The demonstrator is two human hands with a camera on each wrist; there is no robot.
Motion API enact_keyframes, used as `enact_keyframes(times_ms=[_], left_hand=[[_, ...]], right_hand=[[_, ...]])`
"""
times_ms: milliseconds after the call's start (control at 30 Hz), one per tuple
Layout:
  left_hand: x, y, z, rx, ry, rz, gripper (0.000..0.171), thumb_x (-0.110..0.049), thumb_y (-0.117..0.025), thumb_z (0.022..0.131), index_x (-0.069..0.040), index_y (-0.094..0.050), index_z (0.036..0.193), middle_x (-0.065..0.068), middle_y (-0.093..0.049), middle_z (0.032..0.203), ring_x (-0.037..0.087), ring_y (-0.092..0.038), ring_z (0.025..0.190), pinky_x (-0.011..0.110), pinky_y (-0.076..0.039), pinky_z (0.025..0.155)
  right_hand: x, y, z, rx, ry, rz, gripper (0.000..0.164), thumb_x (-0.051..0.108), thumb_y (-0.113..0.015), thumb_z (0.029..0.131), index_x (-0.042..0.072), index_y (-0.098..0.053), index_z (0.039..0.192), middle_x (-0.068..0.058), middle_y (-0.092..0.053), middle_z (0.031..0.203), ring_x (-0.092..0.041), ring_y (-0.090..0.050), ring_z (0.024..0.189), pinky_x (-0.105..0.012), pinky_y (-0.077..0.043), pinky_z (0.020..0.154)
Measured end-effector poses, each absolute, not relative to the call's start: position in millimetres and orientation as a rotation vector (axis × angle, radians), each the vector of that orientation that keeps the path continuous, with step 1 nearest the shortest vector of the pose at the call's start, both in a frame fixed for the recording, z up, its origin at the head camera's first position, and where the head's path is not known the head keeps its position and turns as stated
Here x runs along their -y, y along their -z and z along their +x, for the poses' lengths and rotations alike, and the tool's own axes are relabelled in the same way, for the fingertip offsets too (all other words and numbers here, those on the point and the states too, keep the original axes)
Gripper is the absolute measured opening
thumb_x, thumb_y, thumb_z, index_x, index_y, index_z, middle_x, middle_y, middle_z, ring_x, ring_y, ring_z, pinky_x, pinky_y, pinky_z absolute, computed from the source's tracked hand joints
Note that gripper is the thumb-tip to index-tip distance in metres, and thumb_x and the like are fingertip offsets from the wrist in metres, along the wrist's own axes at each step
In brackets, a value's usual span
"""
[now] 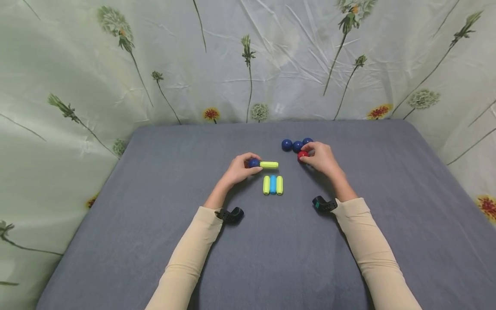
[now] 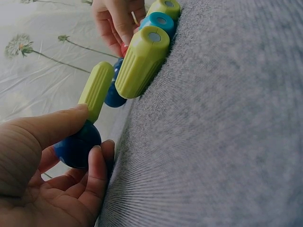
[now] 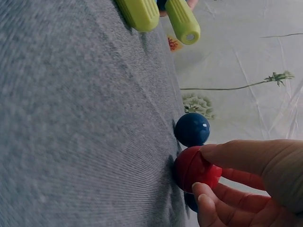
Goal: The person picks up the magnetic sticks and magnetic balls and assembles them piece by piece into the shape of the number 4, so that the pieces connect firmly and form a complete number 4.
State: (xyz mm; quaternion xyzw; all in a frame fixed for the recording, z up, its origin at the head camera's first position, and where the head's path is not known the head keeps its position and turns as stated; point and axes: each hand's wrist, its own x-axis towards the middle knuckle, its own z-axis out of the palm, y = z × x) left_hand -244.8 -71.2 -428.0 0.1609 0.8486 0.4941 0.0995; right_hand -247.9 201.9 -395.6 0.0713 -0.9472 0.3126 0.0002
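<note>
Ball, red (image 3: 189, 169), btwn R fingers (image 3: 236, 201)

Soft light; sheen on floral backdrop (image 1: 286, 47); wrist views dimmer.

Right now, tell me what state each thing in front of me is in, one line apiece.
Lone blue ball: gripped by the left hand
Yellow rod beside it: one end against that ball, other end free
Three more rods: lying side by side, blue between two yellow
Red ball: gripped by the right hand
Three blue balls: unheld, close together
Floral sheet: creased
</note>
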Motion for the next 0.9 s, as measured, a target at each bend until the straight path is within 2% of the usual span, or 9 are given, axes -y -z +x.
enact_keyframes(times_ms=[300, 667, 900], left_hand=[[70.6, 429.3, -245.4, -2.502, -1.473, 0.479, 0.032, -0.018, -0.067, 0.086, -0.008, -0.062, 0.116, 0.015, -0.063, 0.102, 0.013, -0.050, 0.070, 0.024, -0.040, 0.057], [71.4, 428.5, -244.6, -2.489, -1.482, 0.459, 0.032, -0.019, -0.067, 0.086, -0.008, -0.062, 0.116, 0.015, -0.062, 0.101, 0.014, -0.050, 0.071, 0.024, -0.039, 0.057], [71.8, 429.3, -244.1, -2.486, -1.495, 0.454, 0.032, -0.019, -0.067, 0.086, -0.007, -0.061, 0.116, 0.014, -0.062, 0.101, 0.014, -0.049, 0.071, 0.024, -0.039, 0.057]], right_hand=[[-207.1, 394.3, -247.9, 3.010, -0.933, 0.287, 0.029, 0.015, -0.063, 0.085, 0.002, -0.065, 0.112, -0.022, -0.065, 0.108, -0.027, -0.061, 0.081, -0.027, -0.039, 0.068], [-209.2, 394.2, -246.5, 3.092, -0.965, 0.248, 0.033, 0.017, -0.067, 0.084, 0.001, -0.060, 0.112, -0.024, -0.063, 0.112, -0.030, -0.061, 0.090, -0.023, -0.043, 0.061], [-209.0, 393.1, -245.7, 3.111, -0.967, 0.275, 0.033, 0.015, -0.066, 0.085, 0.000, -0.057, 0.114, -0.025, -0.061, 0.113, -0.032, -0.060, 0.095, -0.026, -0.044, 0.065]])
